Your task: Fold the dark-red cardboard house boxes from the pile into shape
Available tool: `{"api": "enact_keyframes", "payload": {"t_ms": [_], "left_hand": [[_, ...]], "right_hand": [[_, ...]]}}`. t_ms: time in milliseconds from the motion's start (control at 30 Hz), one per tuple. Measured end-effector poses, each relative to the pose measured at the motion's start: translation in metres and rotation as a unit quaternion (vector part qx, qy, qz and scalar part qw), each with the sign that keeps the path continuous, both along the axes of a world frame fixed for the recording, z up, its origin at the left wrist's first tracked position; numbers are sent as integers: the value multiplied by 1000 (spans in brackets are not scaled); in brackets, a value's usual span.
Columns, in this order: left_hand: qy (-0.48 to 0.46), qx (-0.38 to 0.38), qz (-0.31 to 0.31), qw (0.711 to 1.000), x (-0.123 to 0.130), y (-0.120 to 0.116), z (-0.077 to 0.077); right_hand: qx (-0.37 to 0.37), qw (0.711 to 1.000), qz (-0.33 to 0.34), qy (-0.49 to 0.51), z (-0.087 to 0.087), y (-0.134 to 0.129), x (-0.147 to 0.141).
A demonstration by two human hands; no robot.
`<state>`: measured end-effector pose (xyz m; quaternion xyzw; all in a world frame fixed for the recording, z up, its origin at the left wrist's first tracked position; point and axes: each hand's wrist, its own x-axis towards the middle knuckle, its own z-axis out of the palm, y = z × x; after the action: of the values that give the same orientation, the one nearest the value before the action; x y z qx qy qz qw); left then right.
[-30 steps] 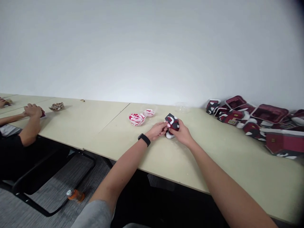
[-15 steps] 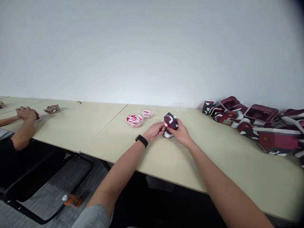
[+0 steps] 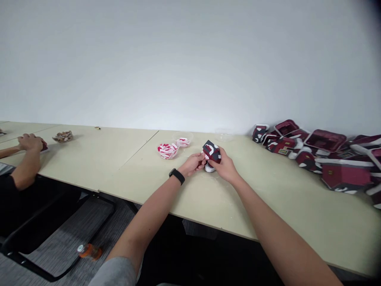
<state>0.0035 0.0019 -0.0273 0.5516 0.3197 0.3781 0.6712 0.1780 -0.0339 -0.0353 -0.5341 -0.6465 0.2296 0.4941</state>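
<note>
Above the table, my right hand (image 3: 225,165) grips a small maroon model house (image 3: 215,154) with a dark grey roof and white snow-like patches. Its right side is wrapped by my fingers, and the house is tilted. My left hand (image 3: 194,164) is closed in a pinch at the house's left edge. At those fingertips a small red-and-white striped piece (image 3: 206,157) shows against the house; the fingers partly hide it. Just beyond my left hand stand a clear bowl (image 3: 168,151) heaped with red-and-white striped pieces and a second, smaller-looking bowl (image 3: 183,143) of similar pieces.
Maroon-and-grey model houses (image 3: 345,174) are piled at the right against the wall. A clear plastic container (image 3: 224,136) stands behind my hands. Far left, a co-worker's hands (image 3: 31,145) hold something maroon near a bowl of brown pieces (image 3: 63,136). An orange bottle (image 3: 89,251) is on the floor.
The view has shifted very slightly. Both hands stay on the house, which has turned a little; the striped piece remains at my left fingertips.
</note>
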Motion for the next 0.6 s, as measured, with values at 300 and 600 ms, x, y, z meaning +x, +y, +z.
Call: {"api": "enact_keyframes", "payload": {"t_ms": [300,600], "left_hand": [[20,21,14,999,1,3,-6],[24,29,15,999,1,4,-6]], "right_hand": [[2,1000,-1,-17,1,-2,0],[3,1000,0,-23,1,-2,0]]}}
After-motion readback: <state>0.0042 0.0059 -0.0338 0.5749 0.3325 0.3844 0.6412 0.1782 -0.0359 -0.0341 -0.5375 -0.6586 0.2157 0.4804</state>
